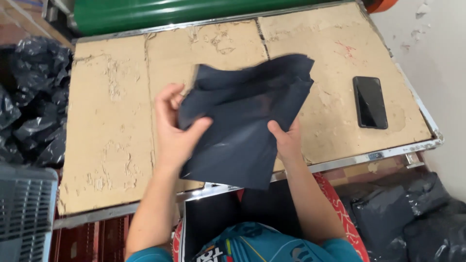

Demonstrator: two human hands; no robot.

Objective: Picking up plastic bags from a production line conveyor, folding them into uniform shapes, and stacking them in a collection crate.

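Bottom centre of the frame: a teal printed garment [252, 245] lies nearest the camera, with red patterned fabric [340, 208] beside it on the right.

Both forearms rise from the bottom edge toward the frame centre. The left forearm enters at lower left and angles up and right. The left hand [172, 131] is set upright, thumb pointing right and pressed onto the front face of a dark plastic mailer bag [242, 123]; its fingers [167, 94] curl around the bag's left edge, closed on it. The right forearm enters at lower right and angles up and left. The right hand [286, 140] grips the bag's lower right edge, thumb on the front, remaining fingers hidden behind the bag.

The bag is held above the tabletop [111, 121], centre frame, its upper part crumpled and spread toward the upper right.

A black phone [370, 102] lies flat on the tabletop at right, well apart from the bag. Dark plastic bags [34, 97] are heaped at the left edge. A green roll [194, 12] runs along the top.
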